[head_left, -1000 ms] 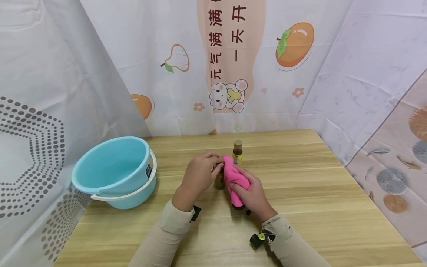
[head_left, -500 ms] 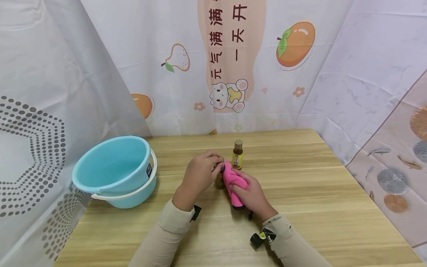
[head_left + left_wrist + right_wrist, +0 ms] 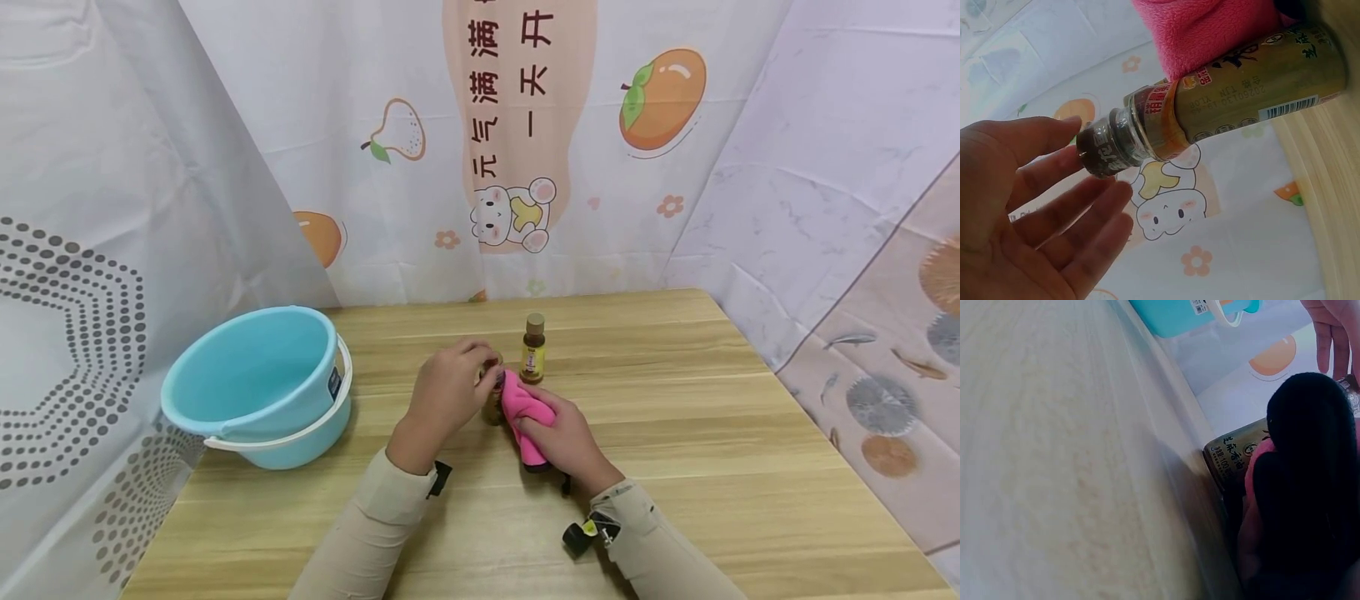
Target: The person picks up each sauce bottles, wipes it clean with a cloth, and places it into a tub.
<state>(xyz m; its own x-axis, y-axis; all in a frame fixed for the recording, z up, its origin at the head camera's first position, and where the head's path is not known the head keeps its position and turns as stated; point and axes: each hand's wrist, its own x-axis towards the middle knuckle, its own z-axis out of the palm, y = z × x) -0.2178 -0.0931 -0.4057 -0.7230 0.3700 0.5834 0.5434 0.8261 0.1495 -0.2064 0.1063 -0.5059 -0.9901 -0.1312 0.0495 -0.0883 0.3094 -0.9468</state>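
A small sesame oil bottle (image 3: 1241, 100) with a gold label stands upright on the table, partly hidden by the hands in the head view. At its dark cap (image 3: 1099, 150), my left hand (image 3: 447, 396) pinches with thumb and fingertips while the other fingers spread loosely. My right hand (image 3: 564, 432) grips a fluffy pink cloth (image 3: 531, 408) with a dark lower end and presses it to the bottle's side. In the right wrist view a black rounded shape (image 3: 1313, 462) covers much of that hand. A second brown bottle (image 3: 533, 360), yellow-labelled and capped, stands just behind.
Two stacked light-blue basins (image 3: 255, 367), with a white handle, occupy the left side of the wooden table (image 3: 712, 417). A printed curtain (image 3: 360, 208) hangs along the table's back edge.
My right hand has drawn the pink cloth a little down along the bottle, showing more of the bottle behind. My left hand keeps its place at the cap.
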